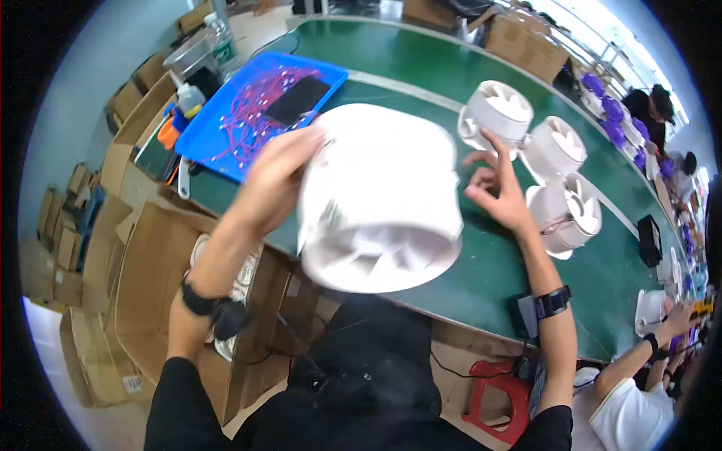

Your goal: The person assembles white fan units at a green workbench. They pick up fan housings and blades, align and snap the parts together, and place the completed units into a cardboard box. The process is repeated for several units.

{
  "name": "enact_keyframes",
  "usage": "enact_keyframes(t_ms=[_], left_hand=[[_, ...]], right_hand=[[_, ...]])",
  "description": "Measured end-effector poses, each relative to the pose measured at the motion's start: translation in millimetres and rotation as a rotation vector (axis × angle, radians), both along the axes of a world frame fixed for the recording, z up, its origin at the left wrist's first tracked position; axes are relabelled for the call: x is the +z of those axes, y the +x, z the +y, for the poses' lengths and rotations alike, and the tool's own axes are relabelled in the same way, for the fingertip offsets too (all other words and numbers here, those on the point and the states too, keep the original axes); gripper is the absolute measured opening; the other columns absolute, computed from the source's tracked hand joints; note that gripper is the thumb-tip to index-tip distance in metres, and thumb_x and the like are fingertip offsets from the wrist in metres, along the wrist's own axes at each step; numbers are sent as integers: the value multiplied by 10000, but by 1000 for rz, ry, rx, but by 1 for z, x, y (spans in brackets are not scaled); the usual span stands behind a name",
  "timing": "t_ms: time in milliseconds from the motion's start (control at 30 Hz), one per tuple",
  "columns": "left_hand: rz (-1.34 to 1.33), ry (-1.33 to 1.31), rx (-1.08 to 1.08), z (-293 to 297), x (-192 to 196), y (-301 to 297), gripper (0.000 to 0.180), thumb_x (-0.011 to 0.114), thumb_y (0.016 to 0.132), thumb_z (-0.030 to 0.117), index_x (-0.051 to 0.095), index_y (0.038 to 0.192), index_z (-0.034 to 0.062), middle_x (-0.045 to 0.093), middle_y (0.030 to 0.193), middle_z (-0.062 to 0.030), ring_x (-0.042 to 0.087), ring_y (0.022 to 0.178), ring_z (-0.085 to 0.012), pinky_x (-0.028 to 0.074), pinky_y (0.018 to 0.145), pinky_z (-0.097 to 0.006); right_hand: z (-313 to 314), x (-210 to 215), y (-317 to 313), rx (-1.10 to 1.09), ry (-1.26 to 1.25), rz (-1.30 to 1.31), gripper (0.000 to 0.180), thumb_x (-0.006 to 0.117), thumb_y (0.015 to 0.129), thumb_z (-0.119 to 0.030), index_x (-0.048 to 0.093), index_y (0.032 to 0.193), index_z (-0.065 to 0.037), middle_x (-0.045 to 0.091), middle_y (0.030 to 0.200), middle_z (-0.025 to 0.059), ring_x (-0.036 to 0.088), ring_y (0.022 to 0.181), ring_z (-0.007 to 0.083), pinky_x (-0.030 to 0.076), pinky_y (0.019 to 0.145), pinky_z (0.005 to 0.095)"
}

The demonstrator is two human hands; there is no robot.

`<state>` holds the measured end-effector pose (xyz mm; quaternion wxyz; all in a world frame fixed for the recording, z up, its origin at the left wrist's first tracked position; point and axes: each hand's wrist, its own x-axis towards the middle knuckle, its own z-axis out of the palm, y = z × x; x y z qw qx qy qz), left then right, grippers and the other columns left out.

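White fan housing [380,199] gripped at its upper side by left hand [274,177], right hand [496,188] beside it, fingers loosely open, holding nothing, blue tray [218,120] behind housing

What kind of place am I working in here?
Probably a factory assembly line: a long green bench carries identical white fan housings, cardboard cartons stand around, and the left hand holds another white fan housing.

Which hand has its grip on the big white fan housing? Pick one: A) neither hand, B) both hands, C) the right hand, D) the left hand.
D: the left hand holds the big white fan housing by its side above the green table, while the right hand is off it, fingers spread beside it.
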<state>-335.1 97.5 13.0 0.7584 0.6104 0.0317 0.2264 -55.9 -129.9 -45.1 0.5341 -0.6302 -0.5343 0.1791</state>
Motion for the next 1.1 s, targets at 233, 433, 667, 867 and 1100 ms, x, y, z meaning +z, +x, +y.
enact_keyframes(t_ms=[233, 433, 667, 867, 1100], left_hand=[[170, -437, -29, -10, -35, 173, 381, 372, 970, 218, 527, 1224, -21, 595, 1190, -159, 597, 1081, -245, 498, 933, -388], [199, -411, 115, -26, -45, 188, 398, 391, 961, 242, 525, 1233, -15, 584, 1216, -155, 588, 1089, -243, 490, 924, -375], [6, 345, 298, -11, -70, 178, 463, 327, 945, 247, 453, 1274, -53, 546, 1192, -207, 514, 1139, -257, 367, 1001, -332], [-179, 285, 186, -20, -51, 170, 495, 336, 958, 285, 421, 1310, -51, 503, 1254, -206, 461, 1192, -263, 308, 1050, -337], [-71, 222, -189, 4, -53, 166, 610, 530, 912, 351, 389, 1354, -46, 502, 1261, -152, 488, 1157, -218, 381, 984, -323]], right_hand=[[-3, 1, -14, 59, 46, 88, 1343, 866, 623, -168, -157, 1493, -172, 266, 1476, 226, 526, 1133, 287, 515, 750, 335], [4, 1, -17, -40, 48, 120, 1263, 820, 687, -113, -144, 1497, -219, 390, 1392, 189, 553, 1092, 270, 533, 762, 342], [1, -11, -1, -4, 119, 331, 1102, 808, 704, -182, 65, 1515, -119, 530, 1207, 148, 586, 955, 172, 524, 669, 280], [1, -16, -10, 27, 186, 637, 989, 768, 750, -456, 211, 1436, -13, 574, 1042, 134, 590, 658, 173, 500, 482, 283], [-3, -7, -8, -68, 63, 1088, 677, 368, 904, -669, 473, 1231, -86, 606, 731, 67, 442, 392, 86, 328, 298, 217]])
